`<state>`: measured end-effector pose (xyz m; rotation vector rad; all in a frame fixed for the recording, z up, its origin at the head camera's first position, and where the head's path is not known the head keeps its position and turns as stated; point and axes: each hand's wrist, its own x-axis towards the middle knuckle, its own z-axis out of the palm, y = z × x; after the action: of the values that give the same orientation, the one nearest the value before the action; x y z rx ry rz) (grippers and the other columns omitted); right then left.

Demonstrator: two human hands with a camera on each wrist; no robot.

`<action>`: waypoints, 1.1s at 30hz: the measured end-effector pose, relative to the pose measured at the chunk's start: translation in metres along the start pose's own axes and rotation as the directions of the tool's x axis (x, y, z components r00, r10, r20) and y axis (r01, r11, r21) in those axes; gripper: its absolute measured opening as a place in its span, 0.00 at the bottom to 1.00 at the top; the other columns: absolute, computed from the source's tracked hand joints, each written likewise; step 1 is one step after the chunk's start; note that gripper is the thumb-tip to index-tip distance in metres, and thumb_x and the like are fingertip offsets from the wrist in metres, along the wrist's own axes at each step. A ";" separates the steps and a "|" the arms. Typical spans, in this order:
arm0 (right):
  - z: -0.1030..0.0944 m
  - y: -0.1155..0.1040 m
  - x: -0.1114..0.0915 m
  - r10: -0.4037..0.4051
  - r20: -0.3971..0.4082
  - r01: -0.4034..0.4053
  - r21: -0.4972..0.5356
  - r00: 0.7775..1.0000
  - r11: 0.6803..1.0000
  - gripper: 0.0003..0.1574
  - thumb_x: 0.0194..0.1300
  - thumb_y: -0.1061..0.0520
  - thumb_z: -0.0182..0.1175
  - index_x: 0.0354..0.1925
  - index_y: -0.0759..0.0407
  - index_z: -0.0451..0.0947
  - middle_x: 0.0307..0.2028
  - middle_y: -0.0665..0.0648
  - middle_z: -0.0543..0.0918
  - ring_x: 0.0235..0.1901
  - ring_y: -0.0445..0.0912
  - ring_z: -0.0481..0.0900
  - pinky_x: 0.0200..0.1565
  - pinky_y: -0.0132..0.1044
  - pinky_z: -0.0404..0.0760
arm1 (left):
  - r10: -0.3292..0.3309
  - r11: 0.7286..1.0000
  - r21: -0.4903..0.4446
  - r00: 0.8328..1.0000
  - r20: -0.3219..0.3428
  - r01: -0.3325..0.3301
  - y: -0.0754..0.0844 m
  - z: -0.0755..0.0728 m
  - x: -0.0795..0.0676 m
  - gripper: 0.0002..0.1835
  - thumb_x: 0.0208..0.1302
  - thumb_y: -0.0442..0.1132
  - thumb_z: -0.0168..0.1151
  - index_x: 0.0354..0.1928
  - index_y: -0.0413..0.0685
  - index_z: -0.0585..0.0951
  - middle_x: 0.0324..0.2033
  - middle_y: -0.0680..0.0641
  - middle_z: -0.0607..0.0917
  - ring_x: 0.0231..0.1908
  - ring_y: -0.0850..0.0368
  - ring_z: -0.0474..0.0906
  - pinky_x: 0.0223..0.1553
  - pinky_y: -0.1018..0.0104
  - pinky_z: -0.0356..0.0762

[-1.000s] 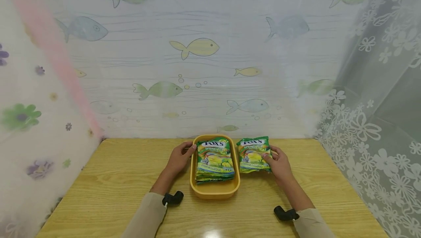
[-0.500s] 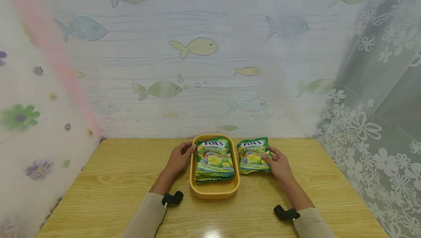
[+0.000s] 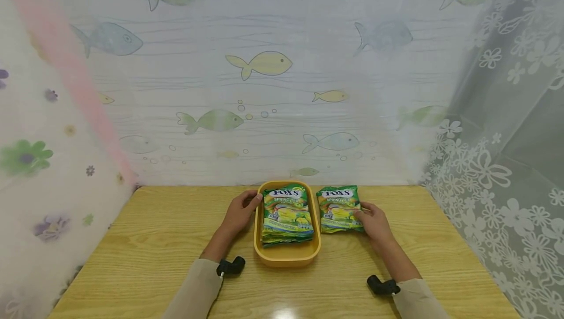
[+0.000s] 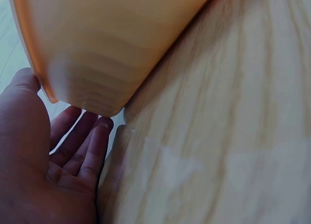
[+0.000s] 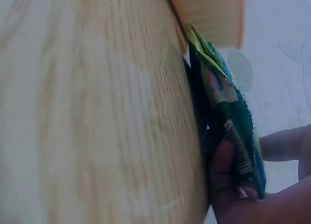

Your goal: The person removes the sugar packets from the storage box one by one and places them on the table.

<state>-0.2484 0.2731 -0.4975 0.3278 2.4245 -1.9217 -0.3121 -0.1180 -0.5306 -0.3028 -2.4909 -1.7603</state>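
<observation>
In the head view, my left hand [image 3: 240, 211] holds the upper left side of a yellow plastic tray [image 3: 288, 262], thumb at the rim. The left wrist view shows my fingers [image 4: 95, 151] reaching along the tray's outer wall. Inside the tray lies a stack of green Fox's Spring Tea candy bags [image 3: 287, 214], printed side up. To the right of it, a matching candy bag [image 3: 338, 209] lies flat and close to the tabletop. My right hand [image 3: 374, 221] pinches its right edge, thumb above and fingers underneath, as the right wrist view shows.
The wooden table [image 3: 176, 240] ends at a curtain [image 3: 264, 89] printed with fish, just behind the tray. Sheer flowered curtains hang on both sides. A black wrist mount [image 3: 232, 265] sits at the left sleeve and another wrist mount [image 3: 382, 285] at the right.
The candy bag in my right hand has straightened, come down lower and shifted slightly left. My right thumb has slid back toward its edge. My left hand and the tray have stayed in place.
</observation>
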 end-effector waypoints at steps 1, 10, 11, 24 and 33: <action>0.001 -0.002 -0.001 0.002 0.000 -0.002 -0.024 1.000 1.000 0.39 0.82 0.57 0.53 0.80 0.72 0.54 0.70 0.78 0.70 0.55 0.51 0.81 0.54 0.40 0.80 | 0.001 1.000 0.002 1.000 -0.001 -0.001 0.000 0.000 0.000 0.31 0.80 0.58 0.60 0.70 0.42 0.79 0.57 0.42 0.86 0.57 0.45 0.84 0.58 0.48 0.83; 0.004 -0.017 -0.013 0.004 0.003 -0.003 -0.154 1.000 0.988 0.39 0.81 0.58 0.51 0.80 0.73 0.53 0.74 0.80 0.58 0.73 0.74 0.60 0.67 0.68 0.69 | -0.001 1.000 -0.003 1.000 -0.001 0.001 0.001 0.001 -0.001 0.30 0.80 0.56 0.59 0.69 0.40 0.78 0.57 0.40 0.86 0.57 0.43 0.84 0.58 0.49 0.84; 0.004 -0.017 -0.014 -0.002 0.004 0.002 -0.162 1.000 0.987 0.39 0.81 0.58 0.51 0.80 0.73 0.53 0.74 0.80 0.58 0.73 0.74 0.60 0.67 0.68 0.70 | -0.003 1.000 -0.004 1.000 0.000 0.003 0.001 0.001 -0.002 0.30 0.80 0.56 0.59 0.69 0.40 0.78 0.57 0.40 0.86 0.57 0.43 0.84 0.57 0.49 0.84; 0.006 -0.034 -0.025 -0.063 0.036 0.070 -0.247 0.997 0.966 0.40 0.81 0.57 0.53 0.80 0.72 0.53 0.75 0.78 0.60 0.74 0.71 0.60 0.69 0.67 0.69 | 0.009 1.000 -0.001 1.000 0.005 -0.009 0.000 0.002 -0.001 0.31 0.79 0.60 0.59 0.70 0.43 0.79 0.58 0.43 0.86 0.57 0.46 0.84 0.57 0.49 0.83; 0.021 -0.052 -0.035 -0.146 0.066 0.158 -0.240 0.987 0.958 0.36 0.81 0.58 0.56 0.78 0.70 0.59 0.69 0.75 0.70 0.70 0.69 0.68 0.66 0.62 0.75 | 0.002 1.000 0.001 1.000 0.012 -0.002 0.003 -0.001 -0.002 0.31 0.79 0.60 0.59 0.69 0.44 0.79 0.57 0.43 0.86 0.56 0.46 0.83 0.59 0.47 0.82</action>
<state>-0.2256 0.2370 -0.4475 0.0879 2.6861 -1.6305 -0.3097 -0.1184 -0.5278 -0.3159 -2.4990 -1.7611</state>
